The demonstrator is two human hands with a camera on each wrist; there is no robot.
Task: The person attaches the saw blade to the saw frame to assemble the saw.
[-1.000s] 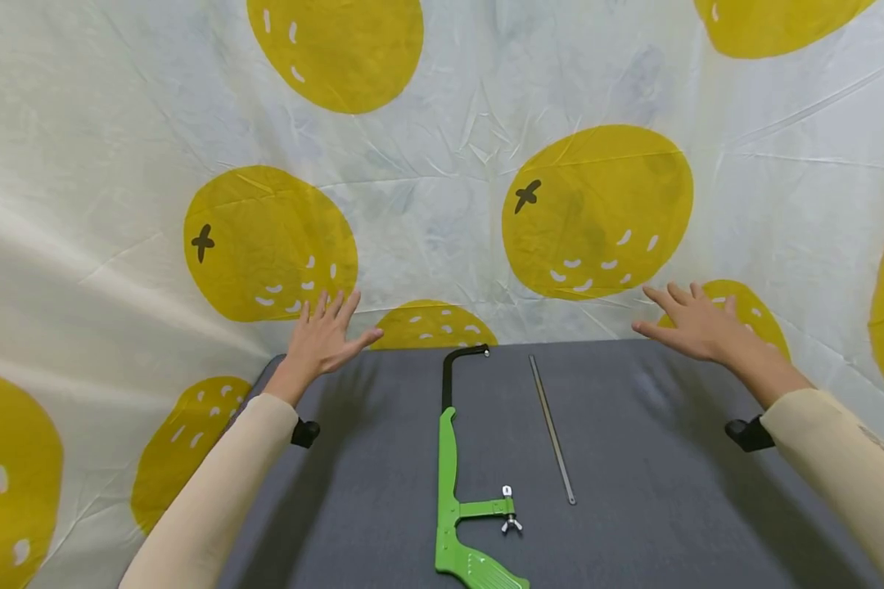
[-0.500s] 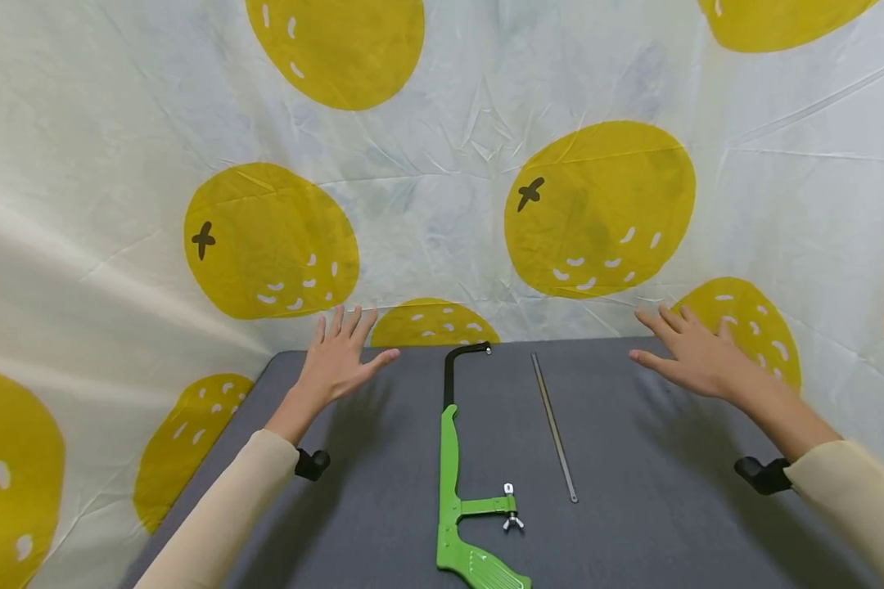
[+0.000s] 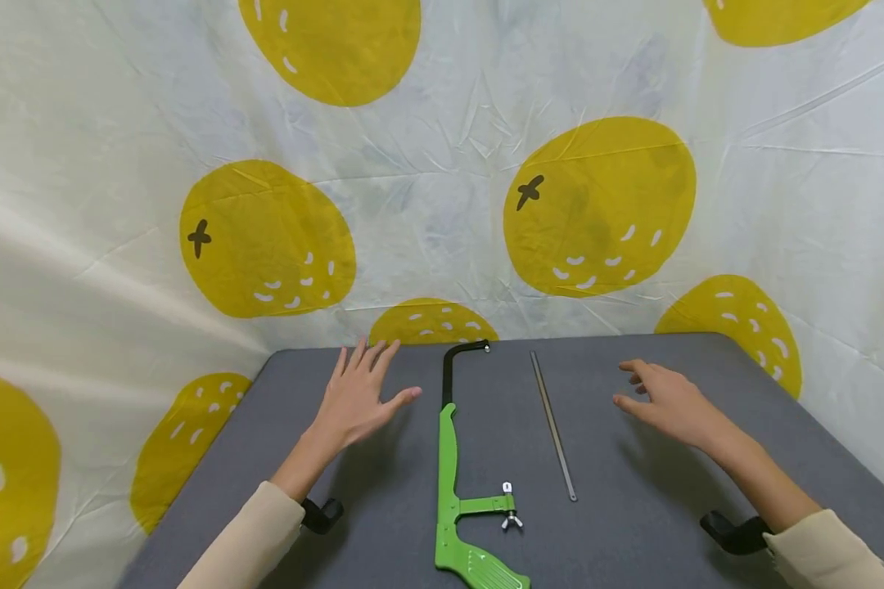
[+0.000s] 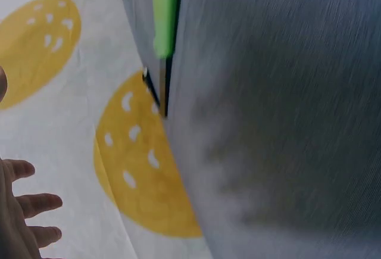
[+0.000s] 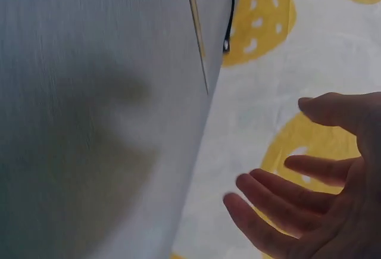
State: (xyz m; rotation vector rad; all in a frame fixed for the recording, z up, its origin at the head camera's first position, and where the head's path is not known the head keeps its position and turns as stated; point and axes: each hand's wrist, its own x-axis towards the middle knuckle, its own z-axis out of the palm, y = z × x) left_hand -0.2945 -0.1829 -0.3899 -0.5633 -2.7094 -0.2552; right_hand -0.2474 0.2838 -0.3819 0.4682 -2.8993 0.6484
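Seeing a long, bright-green hacksaw frame with a black, hooked front bar lying at lower centre of the head view, on the flat grey table. Seeing a thin, straight, grey metal strip lying just right of it. Holding bare left hand in mid-air left of centre, fingers spread apart; holding bare right hand in mid-air right of centre, fingers slightly bent, thumb apart.

The saw lies on the table, the blade to its right. Farther right of the saw is the right hand; left of it, the left hand; behind it, the cloth.
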